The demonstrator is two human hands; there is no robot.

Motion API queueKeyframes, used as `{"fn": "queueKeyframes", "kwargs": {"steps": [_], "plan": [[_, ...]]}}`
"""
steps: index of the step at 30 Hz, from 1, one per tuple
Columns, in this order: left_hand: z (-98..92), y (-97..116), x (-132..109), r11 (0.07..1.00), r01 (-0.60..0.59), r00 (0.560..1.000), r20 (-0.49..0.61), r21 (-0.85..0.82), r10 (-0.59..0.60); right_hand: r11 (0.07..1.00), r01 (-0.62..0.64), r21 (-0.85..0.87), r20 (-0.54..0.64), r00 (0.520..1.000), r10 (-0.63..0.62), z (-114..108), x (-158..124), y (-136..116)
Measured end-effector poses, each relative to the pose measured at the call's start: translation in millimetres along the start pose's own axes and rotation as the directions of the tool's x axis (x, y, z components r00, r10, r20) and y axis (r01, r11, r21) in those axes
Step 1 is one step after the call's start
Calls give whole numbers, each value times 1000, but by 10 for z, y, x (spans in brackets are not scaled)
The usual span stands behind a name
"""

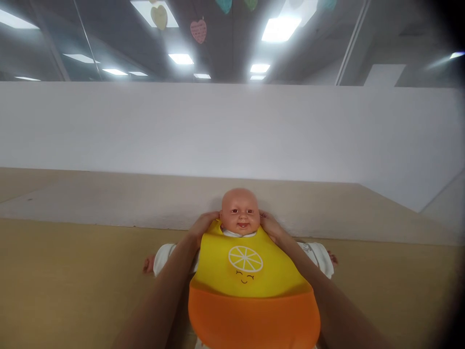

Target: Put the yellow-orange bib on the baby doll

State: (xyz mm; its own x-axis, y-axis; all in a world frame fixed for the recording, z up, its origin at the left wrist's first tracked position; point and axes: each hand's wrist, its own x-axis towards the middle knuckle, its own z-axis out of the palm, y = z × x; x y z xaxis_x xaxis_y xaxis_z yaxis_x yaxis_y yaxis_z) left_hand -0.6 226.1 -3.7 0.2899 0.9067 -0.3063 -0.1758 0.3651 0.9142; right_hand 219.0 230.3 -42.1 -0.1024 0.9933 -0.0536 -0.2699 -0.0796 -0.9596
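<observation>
A baby doll in white clothes lies on its back on a tan table, head away from me. A yellow bib with a lemon-slice face and an orange catch pocket covers its chest. My left hand reaches behind the doll's neck on the left, at the bib's strap end. My right hand does the same on the right. The fingers of both hands are tucked behind the neck and hidden, so what they grip does not show.
A white wall rises behind the table's raised back ledge. Paper hearts hang from the ceiling among light panels. The doll's arms spread out to both sides on the tabletop.
</observation>
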Motion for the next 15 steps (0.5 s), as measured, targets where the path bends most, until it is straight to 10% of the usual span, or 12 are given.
{"fn": "queueKeyframes", "kwargs": {"steps": [6,15], "plan": [[-53,-39,-10,979,-180,983,64,94,174,999,34,-12,26,999,-34,-23,18,19],[-95,-15,-68,987,-125,992,33,100,122,999,35,32,27,999,-35,30,-7,-13]]}}
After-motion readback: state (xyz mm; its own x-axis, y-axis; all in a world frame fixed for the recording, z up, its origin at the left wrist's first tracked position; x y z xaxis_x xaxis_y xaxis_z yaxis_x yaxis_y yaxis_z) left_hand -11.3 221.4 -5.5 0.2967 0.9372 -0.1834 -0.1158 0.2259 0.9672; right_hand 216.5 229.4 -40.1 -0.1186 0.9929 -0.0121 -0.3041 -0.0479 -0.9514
